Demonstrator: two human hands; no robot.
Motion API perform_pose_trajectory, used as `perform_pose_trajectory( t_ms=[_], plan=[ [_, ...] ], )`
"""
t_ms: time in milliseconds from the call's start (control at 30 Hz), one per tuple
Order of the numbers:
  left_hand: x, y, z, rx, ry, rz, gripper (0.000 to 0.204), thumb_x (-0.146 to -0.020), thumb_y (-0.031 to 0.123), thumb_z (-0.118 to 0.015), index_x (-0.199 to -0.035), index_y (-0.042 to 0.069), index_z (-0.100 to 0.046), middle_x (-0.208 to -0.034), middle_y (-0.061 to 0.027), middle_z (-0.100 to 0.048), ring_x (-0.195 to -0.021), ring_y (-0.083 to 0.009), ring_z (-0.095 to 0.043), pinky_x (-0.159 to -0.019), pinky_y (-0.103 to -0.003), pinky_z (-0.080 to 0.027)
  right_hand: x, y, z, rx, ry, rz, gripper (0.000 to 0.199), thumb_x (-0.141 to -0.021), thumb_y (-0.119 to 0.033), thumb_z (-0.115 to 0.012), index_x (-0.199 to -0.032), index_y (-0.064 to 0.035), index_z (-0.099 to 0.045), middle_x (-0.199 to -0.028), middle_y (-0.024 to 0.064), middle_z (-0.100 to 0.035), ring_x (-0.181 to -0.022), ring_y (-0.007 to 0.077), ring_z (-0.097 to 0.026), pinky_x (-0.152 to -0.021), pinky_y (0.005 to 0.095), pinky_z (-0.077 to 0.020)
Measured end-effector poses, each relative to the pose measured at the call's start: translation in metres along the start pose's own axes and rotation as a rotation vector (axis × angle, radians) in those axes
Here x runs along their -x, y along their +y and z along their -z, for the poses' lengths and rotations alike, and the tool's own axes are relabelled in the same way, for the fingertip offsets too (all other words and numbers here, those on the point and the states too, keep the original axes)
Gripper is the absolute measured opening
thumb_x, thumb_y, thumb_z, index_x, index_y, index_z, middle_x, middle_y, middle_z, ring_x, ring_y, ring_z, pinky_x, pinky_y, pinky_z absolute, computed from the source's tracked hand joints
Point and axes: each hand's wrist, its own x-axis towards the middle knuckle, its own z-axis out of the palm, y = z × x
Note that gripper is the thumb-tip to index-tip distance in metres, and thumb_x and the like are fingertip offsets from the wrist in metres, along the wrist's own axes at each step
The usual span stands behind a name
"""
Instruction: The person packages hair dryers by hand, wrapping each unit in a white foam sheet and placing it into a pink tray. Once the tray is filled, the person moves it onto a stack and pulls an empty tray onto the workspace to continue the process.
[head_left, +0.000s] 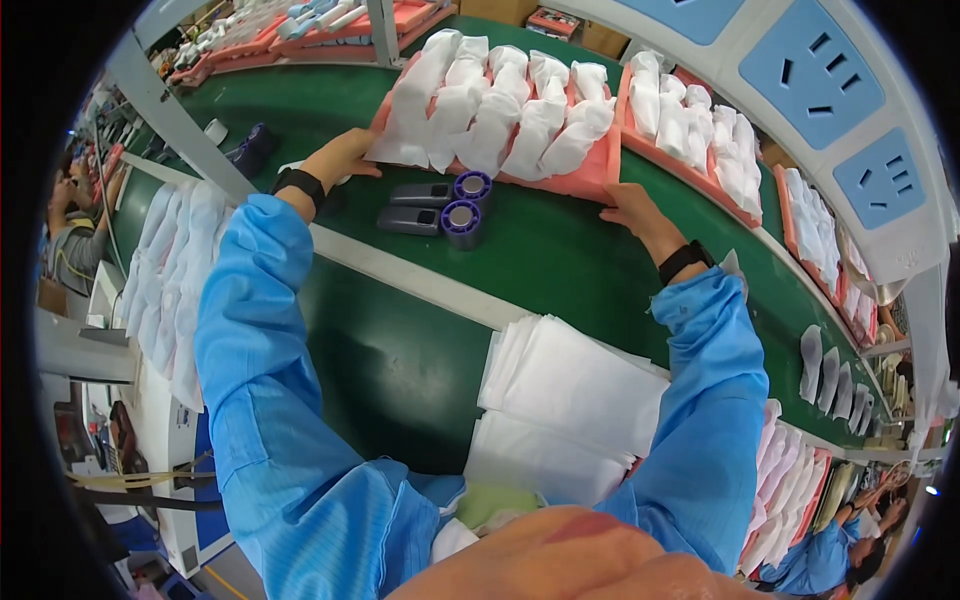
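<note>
A pink tray lies on the green bench ahead of me, filled with a row of several long items in white wrapping. At its near left corner, my left hand grips the edge, fingers partly hidden by the tray and wrapping. My right hand has hold of the near right corner, its fingers curled against the rim. Just in front of the tray, between my hands, two dark grey handheld devices lie side by side. Each has a round purple-ringed head at its right end.
A stack of white sheets or bags lies close to my body. More pink trays of wrapped items line the bench to the right. A metal post rises at left, and a panel with blue sockets hangs at upper right.
</note>
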Motion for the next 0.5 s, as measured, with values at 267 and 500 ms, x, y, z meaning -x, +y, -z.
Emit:
perform_pose_trajectory(
  t_ms=[267, 500],
  plan=[
    [-0.005, 0.030, -0.024, 0.096, -0.020, 0.145, 0.058, -0.092, 0.053, -0.050, -0.131, 0.011, -0.047, -0.128, -0.0088, -0.052, -0.109, -0.0296, -0.054, -0.079, -0.042, -0.054, -0.117, 0.045, 0.016, 0.622, -0.206, 1.156, 0.024, -0.082, -0.024, -0.069, -0.086, -0.0012, -0.063, -0.078, 0.0227, -0.059, -0.069, 0.0384, -0.057, -0.062, 0.0410, -0.0486],
    [-0.051, -0.004, 0.007, 0.359, 0.034, -0.267, 0.046, -0.096, 0.044, -0.046, -0.130, 0.013, -0.048, -0.129, -0.0085, -0.051, -0.112, -0.0301, -0.053, -0.094, -0.045, -0.044, -0.115, -0.013, -0.096, 0.986, 0.058, 0.689, 0.019, -0.080, 0.006, -0.059, -0.099, 0.0037, -0.054, -0.096, 0.0119, -0.053, -0.092, 0.0265, -0.055, -0.082, 0.0443, -0.0545]
  ],
)
